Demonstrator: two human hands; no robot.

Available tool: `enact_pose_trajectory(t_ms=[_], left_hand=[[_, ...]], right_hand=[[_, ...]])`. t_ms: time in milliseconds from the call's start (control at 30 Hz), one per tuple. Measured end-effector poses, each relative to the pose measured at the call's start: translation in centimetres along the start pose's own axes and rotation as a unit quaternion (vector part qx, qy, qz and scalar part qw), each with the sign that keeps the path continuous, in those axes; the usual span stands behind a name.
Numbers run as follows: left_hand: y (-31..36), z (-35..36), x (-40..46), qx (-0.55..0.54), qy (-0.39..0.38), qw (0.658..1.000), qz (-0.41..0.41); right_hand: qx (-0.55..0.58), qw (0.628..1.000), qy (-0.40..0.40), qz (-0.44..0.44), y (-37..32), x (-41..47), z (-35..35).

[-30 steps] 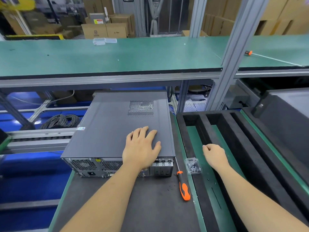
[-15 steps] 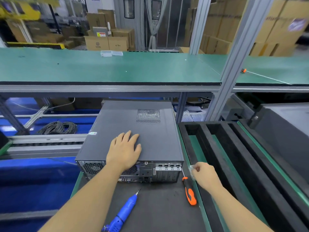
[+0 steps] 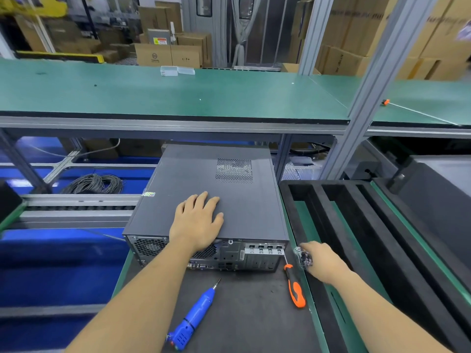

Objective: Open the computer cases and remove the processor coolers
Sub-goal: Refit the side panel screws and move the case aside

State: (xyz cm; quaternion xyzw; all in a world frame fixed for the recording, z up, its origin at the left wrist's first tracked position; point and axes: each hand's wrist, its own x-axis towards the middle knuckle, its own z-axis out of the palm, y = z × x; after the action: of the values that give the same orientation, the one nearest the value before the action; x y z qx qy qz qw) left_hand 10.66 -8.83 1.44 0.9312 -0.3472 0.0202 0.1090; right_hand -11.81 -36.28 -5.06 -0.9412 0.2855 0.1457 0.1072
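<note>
A grey computer case [image 3: 237,200] lies flat on the dark work mat [image 3: 249,314], its rear panel with ports facing me and its lid closed. My left hand [image 3: 196,220] rests palm down on the lid near the rear edge, fingers spread. My right hand [image 3: 321,261] is at the case's right rear corner, fingers pinched on a small clear bag of screws [image 3: 303,258]. An orange-handled screwdriver [image 3: 294,289] lies on the mat just left of that hand. A blue electric screwdriver [image 3: 193,319] lies on the mat in front of the case.
A black foam tray with long slots [image 3: 356,225] sits to the right. A green shelf [image 3: 178,95] runs overhead behind the case, held by grey aluminium posts [image 3: 369,93]. A coil of cable [image 3: 94,183] lies at the left. Cardboard boxes stand at the back.
My right hand has come back from the foam tray to the case's rear corner and taken hold of the screw bag. My left hand slid left along the lid. The view tilted down.
</note>
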Motion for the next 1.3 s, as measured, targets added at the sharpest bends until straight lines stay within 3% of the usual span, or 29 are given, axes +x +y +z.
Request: enact_pose_trajectory(t_ms=[200, 300, 433, 533, 600, 733, 767, 833, 900, 1000, 1033, 1100, 1300], left_hand=[[0.3, -0.2, 0.2, -0.051, 0.038, 0.997, -0.038], [2.8, -1.7, 0.3, -0.236, 0.076, 0.964, -0.096], [11.5, -2.9, -1.0, -0.324, 0.143, 0.935, 0.008], [19.1, -1.0, -3.2, -0.412, 0.072, 0.903, 0.096], [22.8, 1.7, -4.6, -0.478, -0.030, 0.877, 0.037], [24.7, 8.0, -5.2, -0.546, -0.161, 0.787, -0.241], [24.8, 8.8, -5.1, -0.572, -0.178, 0.746, -0.293], [25.4, 9.6, -4.6, -0.666, -0.212, 0.617, -0.362], [26.0, 10.1, -4.1, -0.759, -0.243, 0.475, -0.373], [26.9, 10.0, -3.8, -0.834, -0.268, 0.340, -0.341], [27.1, 10.0, -3.8, -0.846, -0.263, 0.317, -0.339], [27.4, 10.2, -3.8, -0.857, -0.248, 0.301, -0.337], [26.8, 10.9, -3.9, -0.857, -0.241, 0.309, -0.334]], right_hand=[[0.012, 0.998, -0.051, -0.044, 1.4, 1.6, 1.6], [-0.004, 0.997, -0.055, -0.056, 1.5, 2.1, 1.2], [0.037, 0.997, -0.034, -0.063, 1.9, 2.4, 0.6], [0.106, 0.991, -0.018, -0.085, 2.7, 2.0, -0.9], [0.144, 0.985, 0.003, -0.092, 3.3, 1.4, -2.1], [0.111, 0.990, 0.005, -0.085, 5.0, 0.1, -4.3], [0.115, 0.990, 0.004, -0.079, 5.4, -0.1, -4.8], [0.137, 0.987, -0.006, -0.084, 5.8, -0.6, -5.5], [0.155, 0.983, -0.009, -0.098, 6.0, -1.1, -5.8], [0.170, 0.978, -0.008, -0.121, 5.7, -1.6, -5.9], [0.167, 0.977, -0.007, -0.130, 5.6, -1.7, -6.0], [0.156, 0.976, -0.005, -0.149, 5.5, -1.9, -6.1], [0.146, 0.973, 0.005, -0.176, 5.4, -2.8, -5.8]])
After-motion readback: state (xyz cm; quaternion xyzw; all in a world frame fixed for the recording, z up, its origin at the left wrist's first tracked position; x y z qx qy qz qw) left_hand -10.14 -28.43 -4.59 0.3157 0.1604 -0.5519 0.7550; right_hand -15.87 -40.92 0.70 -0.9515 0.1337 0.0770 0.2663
